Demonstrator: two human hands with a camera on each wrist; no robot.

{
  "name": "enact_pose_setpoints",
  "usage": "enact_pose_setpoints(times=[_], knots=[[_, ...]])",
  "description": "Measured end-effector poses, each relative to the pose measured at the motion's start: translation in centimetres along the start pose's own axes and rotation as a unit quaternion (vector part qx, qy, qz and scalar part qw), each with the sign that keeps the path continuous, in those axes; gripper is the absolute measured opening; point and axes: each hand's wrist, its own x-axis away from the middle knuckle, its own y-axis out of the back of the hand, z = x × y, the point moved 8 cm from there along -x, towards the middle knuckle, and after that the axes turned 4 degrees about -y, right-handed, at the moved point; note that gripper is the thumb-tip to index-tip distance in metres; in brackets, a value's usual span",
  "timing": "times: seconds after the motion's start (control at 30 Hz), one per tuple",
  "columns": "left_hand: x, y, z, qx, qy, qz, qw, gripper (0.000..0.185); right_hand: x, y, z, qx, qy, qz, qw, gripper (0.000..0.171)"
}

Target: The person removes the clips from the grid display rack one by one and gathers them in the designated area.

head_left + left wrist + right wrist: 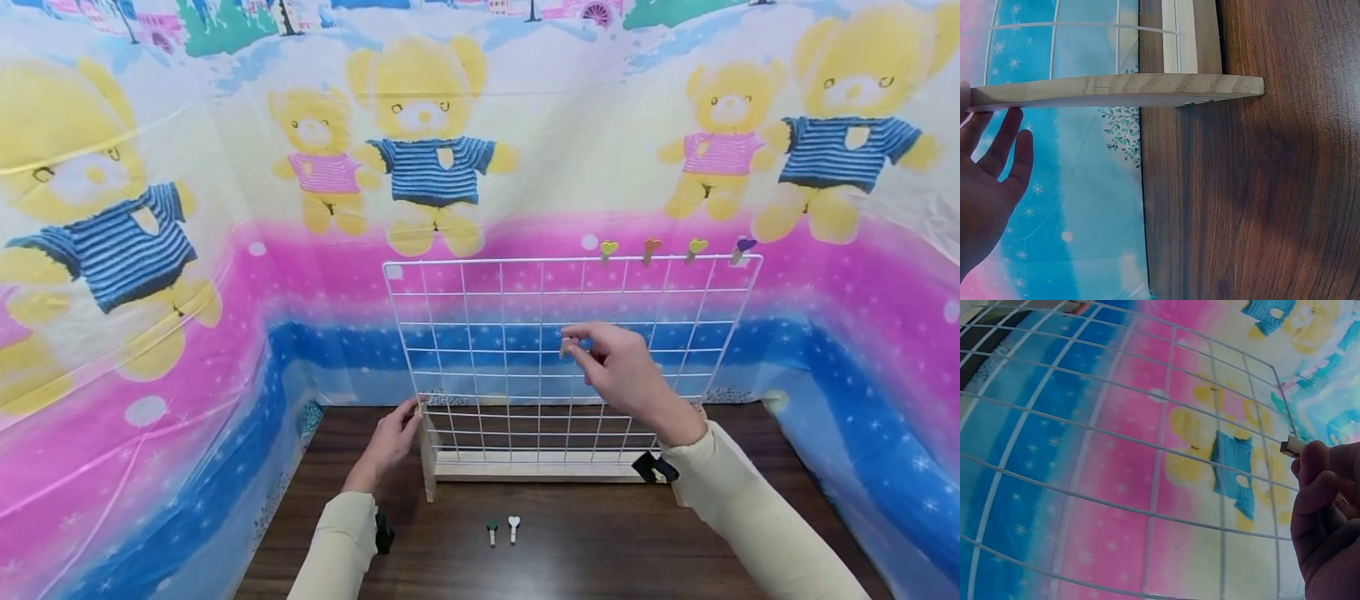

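Observation:
A white wire grid (522, 350) stands upright in a wooden stand (540, 472) on the table. My left hand (387, 442) holds the upper end of the stand's left side post (1116, 86), with the thumb on one face and the fingertips against the other. My right hand (618, 367) is in front of the middle of the grid, pinching a small wooden clothespin (1292, 446) between thumb and forefinger. Only the clothespin's pale end shows; the fingers hide the rest. On the table in front lie a green heart clothespin (492, 532) and a white heart clothespin (513, 528).
Clipped along the right part of the grid's top wire are several heart clothespins, among them a yellow-green one (608, 249), an orange one (651, 249) and a purple one (744, 247). A bear-printed cloth (570, 150) hangs behind and beside the dark wooden table (585, 550).

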Motion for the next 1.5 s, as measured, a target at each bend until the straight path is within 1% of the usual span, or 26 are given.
enact_pose_setpoints(times=[0.2, 0.33, 0.6, 0.73, 0.83, 1.17, 1.33, 1.5], knots=[[0.1, 0.0, -0.1, 0.001, -0.003, 0.000, 1.0000, 0.039, 2.4, -2.1, -1.4, 0.020, 0.010, 0.012, 1.000, 0.022], [0.0, 0.1, -0.1, 0.005, 0.002, -0.001, 1.0000, 0.039, 4.1, -3.8, -2.7, 0.027, 0.001, 0.023, 0.999, 0.019], [-0.1, 0.0, 0.2, 0.008, 0.001, 0.001, 1.0000, 0.039, 7.7, -7.3, -5.1, 0.021, -0.058, 0.068, 0.996, 0.014], [0.0, 0.0, 0.2, 0.008, 0.007, 0.007, 0.9999, 0.040, 9.2, -8.9, -6.1, 0.019, -0.095, 0.092, 0.991, 0.012], [-0.1, 0.1, 0.1, 0.009, 0.009, 0.009, 0.9999, 0.040, 10.2, -10.0, -6.6, 0.018, -0.110, 0.107, 0.988, 0.011], [-0.1, -0.1, 0.1, 0.009, 0.004, 0.009, 0.9999, 0.040, 13.7, -14.4, -8.8, 0.006, -0.131, 0.142, 0.981, 0.008], [0.0, 0.0, 0.1, 0.011, 0.006, 0.008, 0.9999, 0.039, 15.1, -16.1, -9.8, 0.001, -0.139, 0.150, 0.979, 0.005], [0.0, 0.0, 0.1, 0.008, 0.003, 0.008, 0.9999, 0.040, 16.4, -17.8, -10.4, -0.013, -0.138, 0.164, 0.977, 0.005]])
